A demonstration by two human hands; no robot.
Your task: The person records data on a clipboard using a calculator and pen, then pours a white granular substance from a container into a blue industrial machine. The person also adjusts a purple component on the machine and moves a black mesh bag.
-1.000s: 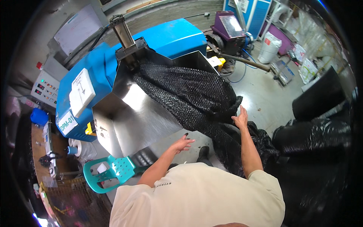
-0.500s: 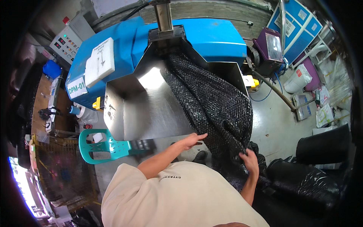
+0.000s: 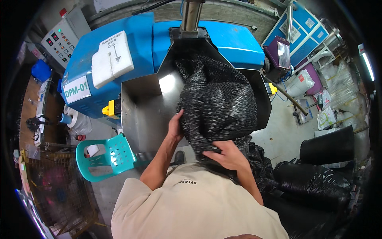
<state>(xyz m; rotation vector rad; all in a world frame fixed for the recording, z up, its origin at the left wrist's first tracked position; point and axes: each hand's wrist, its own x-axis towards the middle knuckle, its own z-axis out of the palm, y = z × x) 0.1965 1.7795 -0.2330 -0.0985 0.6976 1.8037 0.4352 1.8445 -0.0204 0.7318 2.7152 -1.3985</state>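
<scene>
A bulky heap of shiny black netting (image 3: 223, 103) fills the right part of a metal hopper (image 3: 147, 105) and hangs over its front edge toward my body. My left hand (image 3: 175, 126) grips the heap's left side, with some fingers hidden behind the folds. On the lower front of the netting rests my right hand (image 3: 229, 154), its fingers stretched out and apart against the material. More of the netting gathers below and beside my right wrist.
Behind the hopper stands a blue machine (image 3: 107, 24) with a white foam block (image 3: 113, 59) on it. A turquoise chair (image 3: 105, 157) is at the left, beyond it a control box (image 3: 63, 40). Black rolls (image 3: 326, 147) lie at the right, near a metal bar (image 3: 292, 101).
The netting has been bunched up and pushed farther into the hopper. My left hand moved up and left to its side; my right hand shifted left onto its front, fingers now spread.
</scene>
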